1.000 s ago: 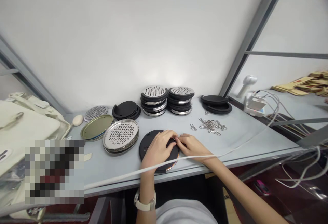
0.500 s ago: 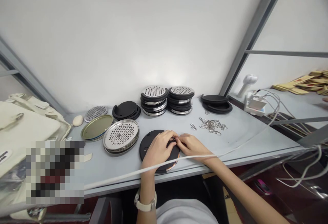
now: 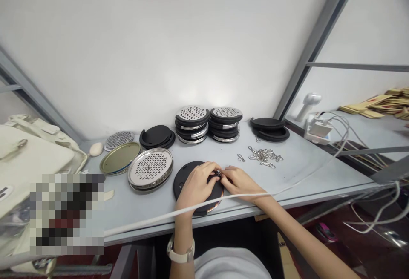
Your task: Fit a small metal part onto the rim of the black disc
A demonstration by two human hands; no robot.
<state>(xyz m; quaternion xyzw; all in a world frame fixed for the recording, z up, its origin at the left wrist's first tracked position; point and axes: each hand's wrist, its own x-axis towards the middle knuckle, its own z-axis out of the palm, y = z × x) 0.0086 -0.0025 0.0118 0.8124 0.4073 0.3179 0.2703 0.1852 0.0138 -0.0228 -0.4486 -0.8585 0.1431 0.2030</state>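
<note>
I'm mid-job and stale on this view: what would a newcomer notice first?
Probably the left hand and right hand, meeting at a small shiny piece by the right edge of a black disc at front centre. Next, the white cable sweeping across the foreground. Then two stacks topped with perforated metal plates, behind the hands.

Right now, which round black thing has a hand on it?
The black disc under the left hand, near the front edge of the table. The other black discs sit farther back, untouched.
</note>
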